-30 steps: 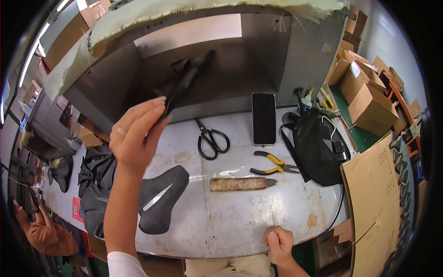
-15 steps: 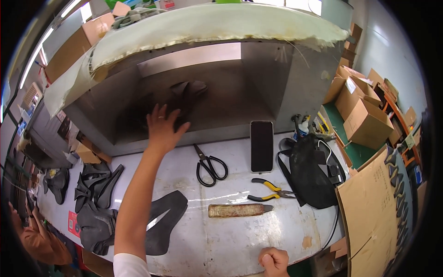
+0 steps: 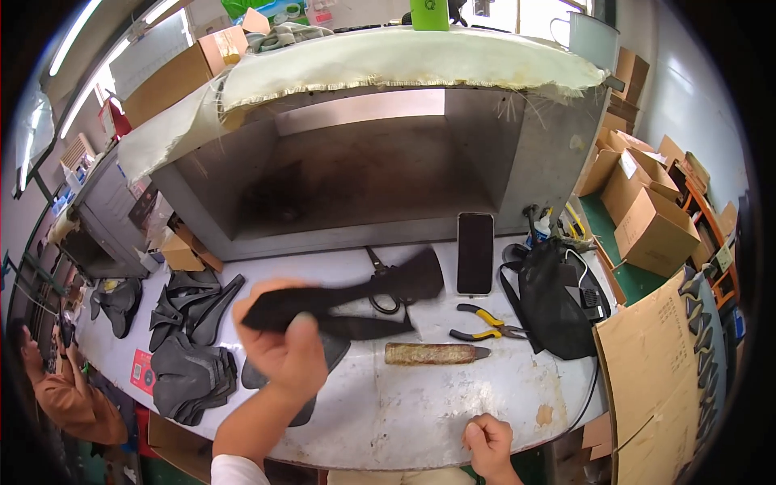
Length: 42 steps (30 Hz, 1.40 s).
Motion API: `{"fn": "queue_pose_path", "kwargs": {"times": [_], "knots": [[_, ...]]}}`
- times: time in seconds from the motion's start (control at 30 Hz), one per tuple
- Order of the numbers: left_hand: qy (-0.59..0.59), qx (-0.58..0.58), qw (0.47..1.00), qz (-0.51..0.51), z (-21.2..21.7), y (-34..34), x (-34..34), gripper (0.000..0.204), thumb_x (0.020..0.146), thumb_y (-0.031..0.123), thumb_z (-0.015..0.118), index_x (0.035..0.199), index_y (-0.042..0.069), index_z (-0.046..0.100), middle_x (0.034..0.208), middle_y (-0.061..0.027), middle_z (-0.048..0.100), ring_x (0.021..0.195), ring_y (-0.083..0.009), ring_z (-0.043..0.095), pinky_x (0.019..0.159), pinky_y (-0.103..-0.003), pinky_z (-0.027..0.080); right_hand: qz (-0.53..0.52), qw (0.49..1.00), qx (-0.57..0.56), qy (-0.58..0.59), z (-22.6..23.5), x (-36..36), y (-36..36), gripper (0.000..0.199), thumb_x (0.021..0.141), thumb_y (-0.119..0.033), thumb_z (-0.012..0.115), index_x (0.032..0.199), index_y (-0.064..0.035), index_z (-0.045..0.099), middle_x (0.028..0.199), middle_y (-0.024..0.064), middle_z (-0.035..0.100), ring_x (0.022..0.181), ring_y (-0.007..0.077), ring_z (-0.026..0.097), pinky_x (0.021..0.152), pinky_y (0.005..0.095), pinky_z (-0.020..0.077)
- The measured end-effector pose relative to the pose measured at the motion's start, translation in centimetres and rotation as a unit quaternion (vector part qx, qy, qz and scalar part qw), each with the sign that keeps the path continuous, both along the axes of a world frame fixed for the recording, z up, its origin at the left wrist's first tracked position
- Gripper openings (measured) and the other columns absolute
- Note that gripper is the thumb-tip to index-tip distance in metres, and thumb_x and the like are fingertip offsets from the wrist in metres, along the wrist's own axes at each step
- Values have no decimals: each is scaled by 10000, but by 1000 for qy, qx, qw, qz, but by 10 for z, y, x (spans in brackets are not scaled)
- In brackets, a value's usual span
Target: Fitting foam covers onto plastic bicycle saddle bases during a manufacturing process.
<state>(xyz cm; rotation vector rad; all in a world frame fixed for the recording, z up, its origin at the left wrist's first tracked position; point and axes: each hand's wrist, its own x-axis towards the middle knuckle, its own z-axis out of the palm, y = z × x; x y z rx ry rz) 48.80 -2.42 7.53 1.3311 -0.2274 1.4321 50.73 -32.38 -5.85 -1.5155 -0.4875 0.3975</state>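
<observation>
My left hand (image 3: 284,349) is closed round one end of a dark forked shoe-upper piece (image 3: 411,276), thumb on top. It holds the piece above the table, and the piece is smeared by motion. Beneath it, black-handled scissors (image 3: 386,304) are partly covered. Another flat dark shoe-upper piece (image 3: 335,351) lies on the table, largely hidden by my left hand and forearm. My right hand (image 3: 488,443) is a loose fist at the table's front edge, with nothing showing in it. A worn, tape-wrapped knife (image 3: 432,354) and yellow-and-black pliers (image 3: 489,325) lie beyond it.
Behind the table surface stands an open-fronted grey metal box (image 3: 550,153) with pale cloth on top. Stacked dark pieces (image 3: 191,378) lie at left. A phone (image 3: 475,252), a black bag (image 3: 556,303) and a cardboard sheet (image 3: 651,396) are at right. Another person (image 3: 77,396) is far left.
My left hand has come back from the metal box's opening toward me. The dark piece that lay inside the box is now in it. My right hand stays closed near the front edge.
</observation>
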Motion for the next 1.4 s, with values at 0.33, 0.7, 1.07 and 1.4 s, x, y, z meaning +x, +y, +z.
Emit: {"fn": "queue_pose_path", "kwargs": {"times": [0.33,0.7,1.07,1.4], "knots": [[610,-96,696,-367,-33,-81,-88,292,871,128,734,1093,-33,635,922,-22,669,819,-48,597,702,-222,522,100,993,54,-39,73,-2,40,230,862,-177,732,898,-5,584,745,40,589,649,87,518,561,251,418],[588,-62,726,-352,-54,-101,-125,224,835,184,779,797,2,654,589,58,525,569,-8,413,479,-215,320,357,922,-44,140,80,-5,32,401,954,-306,631,691,-6,590,542,2,512,513,66,448,484,256,366],[529,-265,741,-316,-57,-106,-142,123,848,2,722,955,-42,677,822,-49,690,696,-93,629,643,-227,522,236,846,49,476,51,-28,44,290,972,-257,606,786,-40,650,598,-41,523,488,53,454,457,202,338],[463,-326,738,-367,-57,-103,-141,171,845,-20,711,1006,-51,661,949,-80,679,833,-114,633,730,-250,530,241,949,56,197,60,-34,47,226,977,-176,561,814,-20,566,643,79,495,535,169,485,510,302,384]]}}
